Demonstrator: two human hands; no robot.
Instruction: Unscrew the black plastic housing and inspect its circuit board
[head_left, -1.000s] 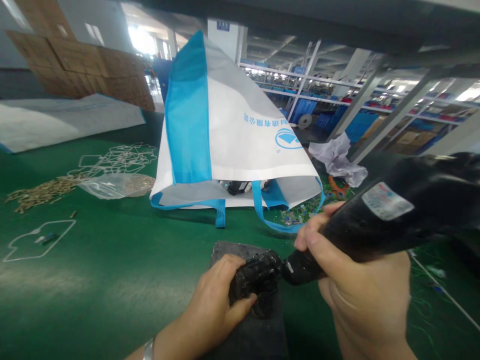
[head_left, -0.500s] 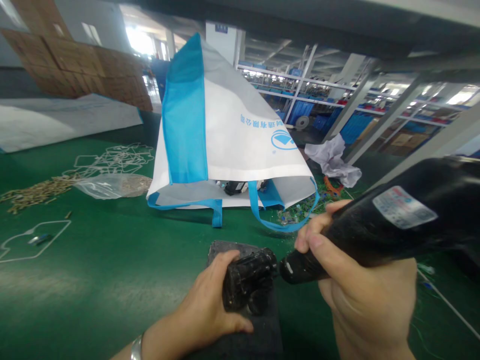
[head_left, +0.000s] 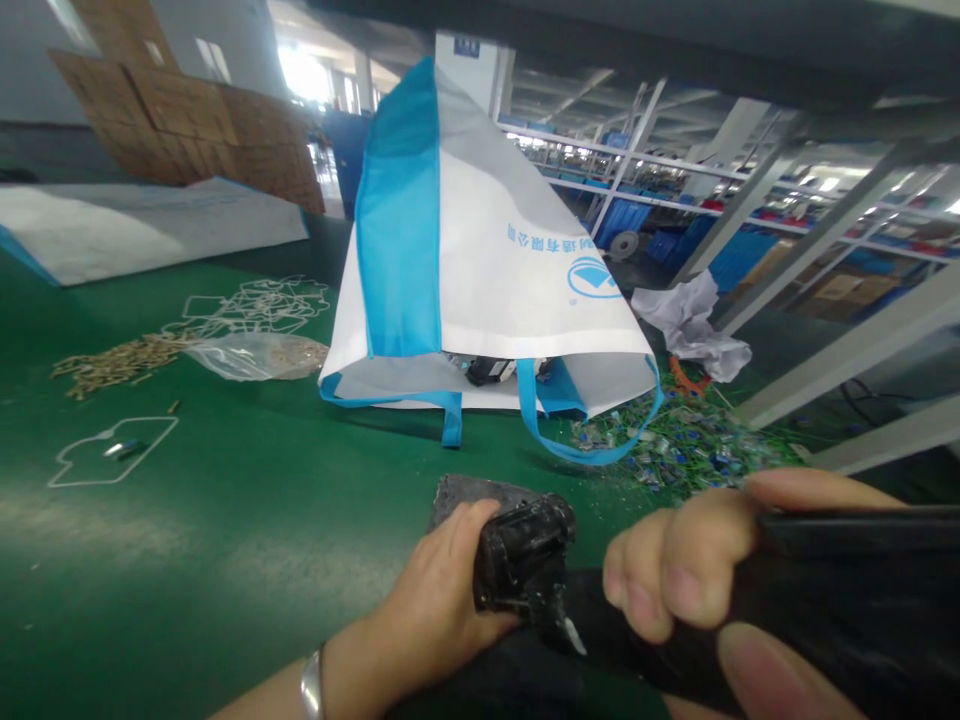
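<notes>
My left hand (head_left: 442,580), a silver bracelet at its wrist, is closed around a black moulded plastic housing (head_left: 525,555). Under it lies a dark flat block (head_left: 480,490) on the green floor. In my right hand (head_left: 697,560) is a thick black cylindrical power tool (head_left: 862,590), fingers wrapped over its body. The tool's narrow front end lies right against the lower right side of the housing; whether its tip sits in a hole is hidden. Just beyond stands a white and blue bag (head_left: 510,230), its mouth towards me, with black parts (head_left: 487,371) inside.
Brass-coloured pieces (head_left: 124,362), a clear plastic bag (head_left: 247,355) and thin white loops (head_left: 259,305) lie left. Green and blue scraps (head_left: 697,440) spread right, near crumpled white sheeting (head_left: 694,320) and slanting metal legs (head_left: 862,370). Cardboard boxes (head_left: 195,120) stand behind.
The tool has swung lower and more level, its front end coming from beside the housing to against its lower side. The housing has tilted in my left hand. My view has turned slightly left.
</notes>
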